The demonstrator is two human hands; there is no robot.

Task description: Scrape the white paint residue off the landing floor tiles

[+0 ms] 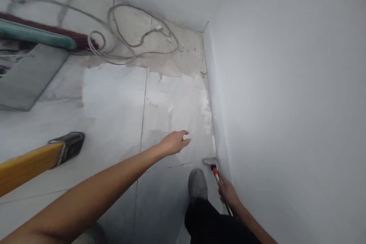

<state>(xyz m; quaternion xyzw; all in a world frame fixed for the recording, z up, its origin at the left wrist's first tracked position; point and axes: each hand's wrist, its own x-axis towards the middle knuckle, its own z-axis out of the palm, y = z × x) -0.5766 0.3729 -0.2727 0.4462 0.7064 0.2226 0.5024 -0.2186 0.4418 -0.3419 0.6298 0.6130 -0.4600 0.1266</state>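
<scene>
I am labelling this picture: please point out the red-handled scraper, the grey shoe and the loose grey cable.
red-handled scraper [214, 169]: head view, red grip near blade.
grey shoe [197, 185]: head view, toe top.
loose grey cable [114, 26]: head view, loop's left bend.

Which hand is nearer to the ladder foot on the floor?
Left. The left hand hangs open over the floor tiles, to the right of the ladder foot. The right hand grips a scraper by the wall, farther right.

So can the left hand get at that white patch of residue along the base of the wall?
Probably yes: the left hand hovers empty over the tile, with bare floor between it and the white residue. The scraper sits nearer the person.
</scene>
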